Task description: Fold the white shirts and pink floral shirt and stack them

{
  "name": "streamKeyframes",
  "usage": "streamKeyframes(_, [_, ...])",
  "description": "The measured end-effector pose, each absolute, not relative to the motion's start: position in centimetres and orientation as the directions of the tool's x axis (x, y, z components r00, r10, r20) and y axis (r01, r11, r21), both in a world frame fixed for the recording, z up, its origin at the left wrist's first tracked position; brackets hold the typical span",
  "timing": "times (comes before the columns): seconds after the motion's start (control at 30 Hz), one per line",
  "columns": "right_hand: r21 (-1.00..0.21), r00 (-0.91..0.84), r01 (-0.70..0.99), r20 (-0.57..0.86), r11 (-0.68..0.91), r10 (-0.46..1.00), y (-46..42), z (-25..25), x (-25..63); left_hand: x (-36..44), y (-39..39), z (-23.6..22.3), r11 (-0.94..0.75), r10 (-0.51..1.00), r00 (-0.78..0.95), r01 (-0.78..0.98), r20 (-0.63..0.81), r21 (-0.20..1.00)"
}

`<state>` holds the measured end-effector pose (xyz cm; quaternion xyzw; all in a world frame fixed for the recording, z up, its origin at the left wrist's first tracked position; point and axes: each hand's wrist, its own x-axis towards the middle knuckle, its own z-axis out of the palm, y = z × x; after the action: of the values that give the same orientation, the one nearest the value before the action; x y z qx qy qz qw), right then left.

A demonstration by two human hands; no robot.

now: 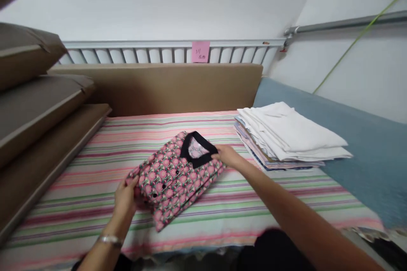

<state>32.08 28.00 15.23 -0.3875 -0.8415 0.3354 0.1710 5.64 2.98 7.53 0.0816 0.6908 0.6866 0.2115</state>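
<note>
A folded pink floral shirt (176,173) with a black collar and dark buttons lies at a slant over the striped cloth, its collar toward the upper right. My left hand (126,192) grips its lower left end, fingers closed on the fabric. At the collar side, my right hand (225,155) pinches the shirt's edge between thumb and fingers. The near left part of the shirt seems lifted a little off the cloth. A silvery band circles my left wrist.
Right of the shirt sits a stack of folded garments (292,133), white on top. Brown flat boxes (47,114) are piled at the left. Behind the striped cloth (127,127) stand a long brown panel (181,87) and a radiator with a pink note (200,51).
</note>
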Motion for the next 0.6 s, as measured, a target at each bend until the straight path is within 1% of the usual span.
streamKeyframes(0.07, [-0.654, -0.624, 0.544, 0.104, 0.526, 0.775, 29.7, 17.7, 29.5, 7.3, 0.6, 7.0, -0.068, 0.396, -0.870, -0.348, -0.295, 0.935])
streamKeyframes(0.13, [-0.655, -0.564, 0.533, 0.197, 0.535, 0.802, 30.4, 18.9, 27.9, 8.6, -0.8, 6.1, -0.132, 0.399, -0.816, -0.503, -0.419, 0.854])
streamKeyframes(0.2, [-0.704, -0.463, 0.507, 0.266, 0.498, 0.846, 29.6, 18.1, 27.6, 9.1, -1.6, 5.4, -0.084, 0.382, -0.770, -0.579, -0.511, 0.811])
streamKeyframes(0.23, [-0.760, -0.400, 0.476, 0.261, 0.442, 0.879, 28.6, 17.0, 27.9, 9.0, -1.8, 5.3, -0.052, 0.369, -0.753, -0.602, -0.545, 0.797])
streamKeyframes(0.27, [-0.837, -0.335, 0.423, 0.213, 0.348, 0.918, 27.3, 15.5, 28.6, 8.7, -1.9, 5.2, -0.015, 0.367, -0.735, -0.618, -0.570, 0.786])
streamKeyframes(0.3, [-0.910, -0.285, 0.349, 0.123, 0.223, 0.951, 25.7, 13.6, 29.5, 8.2, -2.0, 5.3, 0.031, 0.385, -0.709, -0.630, -0.590, 0.776])
streamKeyframes(0.33, [-0.969, -0.240, 0.243, -0.020, 0.040, 0.971, 23.9, 11.6, 30.6, 7.7, -2.1, 5.5, 0.079, 0.414, -0.682, -0.633, -0.603, 0.770])
streamKeyframes(0.37, [-0.981, -0.218, 0.116, -0.177, -0.155, 0.960, 21.9, 9.5, 31.8, 7.0, -2.2, 5.7, 0.131, 0.439, -0.657, -0.628, -0.613, 0.767])
streamKeyframes(0.43, [-0.961, -0.238, 0.052, -0.277, -0.273, 0.931, 18.1, 6.2, 33.9, 5.7, -2.3, 6.0, 0.239, 0.469, -0.616, -0.601, -0.633, 0.763])
streamKeyframes(0.5, [-0.916, -0.309, 0.004, -0.382, -0.401, 0.871, 14.6, 4.3, 35.0, 4.7, -2.3, 6.1, 0.314, 0.465, -0.610, -0.564, -0.641, 0.764])
streamKeyframes(0.57, [-0.854, -0.389, 0.028, -0.487, -0.519, 0.782, 11.8, 3.8, 34.8, 4.2, -2.3, 5.8, 0.344, 0.464, -0.621, -0.531, -0.632, 0.774])
streamKeyframes(0.6, [-0.827, -0.427, 0.071, -0.531, -0.558, 0.732, 10.6, 3.9, 34.2, 4.3, -2.3, 5.7, 0.337, 0.479, -0.632, -0.509, -0.610, 0.792])
